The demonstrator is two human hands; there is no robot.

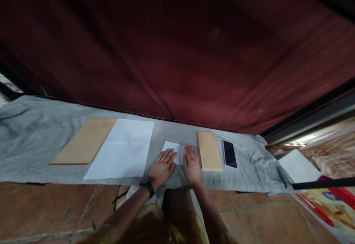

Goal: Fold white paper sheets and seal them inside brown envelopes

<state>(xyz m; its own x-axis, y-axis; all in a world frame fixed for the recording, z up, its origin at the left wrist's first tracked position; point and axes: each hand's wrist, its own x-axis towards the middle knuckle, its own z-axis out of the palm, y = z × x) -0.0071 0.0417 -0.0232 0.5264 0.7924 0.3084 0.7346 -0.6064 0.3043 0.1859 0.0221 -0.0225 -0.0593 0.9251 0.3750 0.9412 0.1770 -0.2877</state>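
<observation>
Partly covered paper [179,154], left hand [162,165], right hand [192,164]

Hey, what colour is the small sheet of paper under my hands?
The small sheet is white, best seen in the head view.

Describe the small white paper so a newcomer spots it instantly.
Below the dark red fabric runs a grey cloth. Near its middle, a small white paper lies partly under the left hand and right hand. It's far smaller than the creased white sheet to its left.
</observation>
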